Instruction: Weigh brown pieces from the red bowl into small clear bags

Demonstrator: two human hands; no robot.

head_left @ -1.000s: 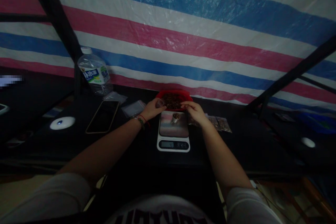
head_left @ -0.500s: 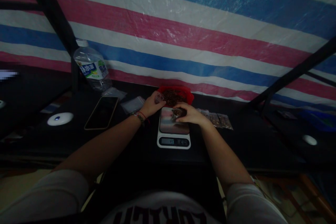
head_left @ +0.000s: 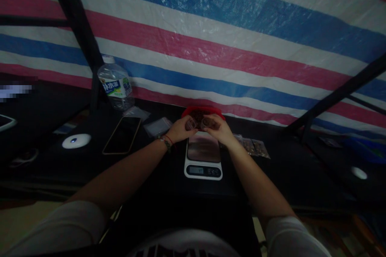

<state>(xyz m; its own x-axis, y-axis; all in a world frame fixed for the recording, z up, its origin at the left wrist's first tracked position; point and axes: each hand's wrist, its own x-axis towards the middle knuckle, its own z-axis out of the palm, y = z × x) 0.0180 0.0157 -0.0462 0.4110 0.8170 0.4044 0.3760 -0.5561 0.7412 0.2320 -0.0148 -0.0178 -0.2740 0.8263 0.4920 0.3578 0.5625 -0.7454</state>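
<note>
A white kitchen scale (head_left: 203,160) with a shiny platform sits on the dark table in front of me. Behind it stands a red bowl (head_left: 202,111) of dark brown pieces. My right hand (head_left: 218,129) holds a small metal cup (head_left: 208,123) lifted off the scale, near the bowl's front rim. My left hand (head_left: 180,129) holds a small clear bag (head_left: 189,123) right beside the cup. The two hands almost touch above the far edge of the scale.
A water bottle (head_left: 116,84) stands at the back left. A phone (head_left: 122,135) lies face up, next to empty clear bags (head_left: 157,126). Filled small bags (head_left: 255,146) lie right of the scale. A white round device (head_left: 76,141) sits left. Striped tarp hangs behind.
My right hand picked the metal cup up off the scale platform and raised it next to the bag in my left hand. The platform is now bare.
</note>
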